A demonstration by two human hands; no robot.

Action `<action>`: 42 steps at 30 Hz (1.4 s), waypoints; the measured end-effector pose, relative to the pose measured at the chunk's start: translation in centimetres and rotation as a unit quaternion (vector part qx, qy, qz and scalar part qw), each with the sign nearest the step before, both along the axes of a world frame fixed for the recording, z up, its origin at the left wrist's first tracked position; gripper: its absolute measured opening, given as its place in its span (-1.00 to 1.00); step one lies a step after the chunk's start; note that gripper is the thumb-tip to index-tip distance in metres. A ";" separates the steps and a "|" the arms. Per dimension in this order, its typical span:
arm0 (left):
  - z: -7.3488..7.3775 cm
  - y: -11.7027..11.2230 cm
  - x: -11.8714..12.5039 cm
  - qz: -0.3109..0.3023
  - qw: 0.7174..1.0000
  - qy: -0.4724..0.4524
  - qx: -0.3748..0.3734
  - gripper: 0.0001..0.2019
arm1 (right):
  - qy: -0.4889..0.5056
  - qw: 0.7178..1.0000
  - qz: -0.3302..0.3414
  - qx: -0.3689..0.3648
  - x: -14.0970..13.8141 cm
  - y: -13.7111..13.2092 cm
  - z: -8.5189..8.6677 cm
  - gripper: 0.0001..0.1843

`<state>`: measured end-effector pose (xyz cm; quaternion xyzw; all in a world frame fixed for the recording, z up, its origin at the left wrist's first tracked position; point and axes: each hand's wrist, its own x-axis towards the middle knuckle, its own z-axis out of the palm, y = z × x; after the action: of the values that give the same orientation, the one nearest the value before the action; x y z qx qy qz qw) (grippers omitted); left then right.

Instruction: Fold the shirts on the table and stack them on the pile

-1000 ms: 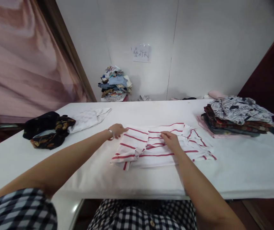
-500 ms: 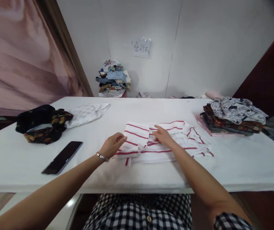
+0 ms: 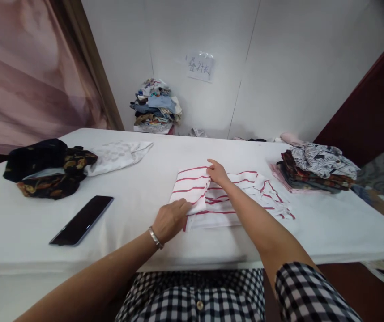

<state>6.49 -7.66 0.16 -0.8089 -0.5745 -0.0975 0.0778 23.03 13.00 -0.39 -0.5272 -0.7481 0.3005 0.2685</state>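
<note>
With six o'clock at the person's body, a white cloth shirt with thin red stripes (image 3: 216, 200) lies lengthwise at the middle of a long table under white cloth (image 3: 138, 197). The folding looks partly done: the nine o'clock end has been turned over into a fairly flat, squared flap (image 3: 190, 184), its edge crossing the shirt. The three o'clock end lies loose and crumpled, and no fold shows across it, so that part seems left to deal with.

The left hand (image 3: 172, 219), with a silver-coloured bracelet at its wrist, rests at the flap's seven o'clock corner, fingers bent onto the cloth. The right hand (image 3: 217, 173) touches the flap's one o'clock corner, index finger reaching out. Whether either hand pinches the fabric or merely presses it cannot be told.

Toward two o'clock sits a stack of patterned and plain folded garments (image 3: 319, 167). Toward ten o'clock, a black garment with a golden-brown print (image 3: 49, 167) lies bunched beside a white, grey-patterned garment (image 3: 116, 156), neither neatly folded.
</note>
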 end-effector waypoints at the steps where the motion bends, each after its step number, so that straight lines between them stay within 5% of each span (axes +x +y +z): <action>1: -0.3 0.0 0.6 -0.023 0.999 0.009 -0.027 -0.81 | -0.016 1.000 -0.004 0.006 0.1 0.1 -0.2 -0.37; 5: -1.2 -0.3 1.6 -0.080 0.989 -0.010 -0.121 -0.76 | -0.070 0.997 -0.003 -0.015 0.6 -0.2 -1.8 -0.42; 9: -0.1 -0.8 -0.1 -0.080 0.975 -0.150 -0.145 -0.70 | -0.083 0.996 -0.012 -0.015 1.4 -1.3 -2.3 -0.40; 13: 1.0 0.8 -3.2 0.102 0.954 -0.267 -0.088 -0.67 | -0.044 0.995 0.015 0.088 1.7 -4.1 -1.7 -0.44; 16: 0.3 3.6 -4.7 0.240 0.904 -0.316 -0.161 -0.49 | -0.046 0.983 0.126 0.124 1.2 -7.5 -2.0 -0.53; 19: -0.8 6.3 -4.7 0.274 0.862 -0.358 -0.230 -0.40 | -0.119 0.966 0.202 0.106 0.5 -10.2 -2.5 -0.60; 22: -0.9 7.6 -3.9 0.267 0.858 -0.376 -0.225 -0.53 | -0.149 0.964 0.196 0.098 0.1 -11.3 -2.1 -0.61; 25: 0.8 7.4 -4.3 0.263 0.858 -0.396 -0.193 -0.61 | -0.110 0.970 0.183 0.120 0.2 -11.6 -1.1 -0.60; 29: 3.7 5.7 -8.1 0.294 0.873 -0.369 -0.121 -0.58 | -0.049 0.964 0.196 0.174 0.8 -12.3 -0.5 -0.58; 35: 3.9 3.4 -13.4 0.372 0.858 -0.332 -0.128 -0.66 | -0.079 0.960 0.252 0.098 1.6 -12.7 -2.3 -0.60; 39: 5.1 4.0 -13.0 0.366 0.857 -0.346 -0.115 -0.64 | 0.021 0.978 0.183 0.093 1.5 -12.8 -2.4 -0.58; 42: 7.3 5.6 -9.4 0.322 0.868 -0.364 -0.103 -0.53 | 0.178 0.973 0.147 0.024 1.4 -13.0 -1.3 -0.59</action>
<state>-2.91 -2.01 7.45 -0.4901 -0.7972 -0.2943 -0.1938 24.44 -0.03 -1.74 -0.3430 -0.7644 0.4075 0.3634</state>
